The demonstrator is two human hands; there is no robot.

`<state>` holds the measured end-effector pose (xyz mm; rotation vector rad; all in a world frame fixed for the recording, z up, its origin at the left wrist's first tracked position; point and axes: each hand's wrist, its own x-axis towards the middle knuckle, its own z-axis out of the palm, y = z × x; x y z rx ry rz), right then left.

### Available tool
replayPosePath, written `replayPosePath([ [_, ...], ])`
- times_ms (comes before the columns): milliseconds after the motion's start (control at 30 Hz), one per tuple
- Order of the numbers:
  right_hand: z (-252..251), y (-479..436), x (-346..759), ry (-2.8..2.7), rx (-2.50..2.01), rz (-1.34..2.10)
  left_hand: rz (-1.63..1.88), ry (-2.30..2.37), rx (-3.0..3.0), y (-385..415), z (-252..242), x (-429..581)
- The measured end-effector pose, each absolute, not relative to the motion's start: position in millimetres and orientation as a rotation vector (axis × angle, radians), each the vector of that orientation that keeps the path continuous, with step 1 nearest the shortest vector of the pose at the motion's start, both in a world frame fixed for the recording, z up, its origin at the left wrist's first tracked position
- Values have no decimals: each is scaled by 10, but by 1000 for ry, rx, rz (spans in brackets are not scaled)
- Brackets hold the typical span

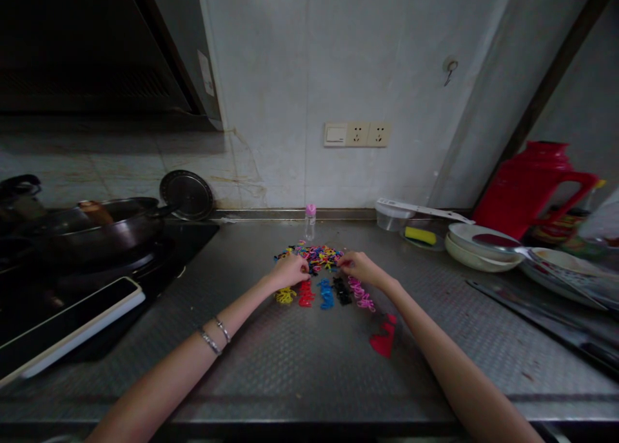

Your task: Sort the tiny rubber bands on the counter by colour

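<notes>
A mixed heap of small coloured elastic bands point(316, 256) lies on the steel counter point(300, 359). In front of it lie sorted little piles: yellow point(285, 295), red point(305, 295), blue point(326, 295), black point(343, 291) and pink point(362, 295). My left hand point(290, 270) rests at the heap's left edge with fingers curled in a pinch. My right hand point(360, 267) pinches at the heap's right edge. What each pinch holds is too small to make out. A red heart-shaped piece point(384, 338) lies beside my right forearm.
A small bottle with a pink cap point(310, 220) stands behind the heap. A wok point(97, 227) on a stove sits at left. Stacked plates and bowls point(478, 243), a plastic tub point(394, 216) and a red thermos jug point(527, 185) are at right.
</notes>
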<state>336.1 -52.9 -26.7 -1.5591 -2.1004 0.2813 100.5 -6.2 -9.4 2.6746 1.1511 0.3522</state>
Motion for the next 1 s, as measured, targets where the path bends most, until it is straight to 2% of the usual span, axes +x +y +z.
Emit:
replayPosePath([
  [767, -256, -579, 3240, -2208, -1552, 182, 625, 1183, 2472, 235, -166, 735],
  [1000, -264, -572, 3222, -2211, -1622, 166, 596, 1032, 2520, -66, -109, 941],
])
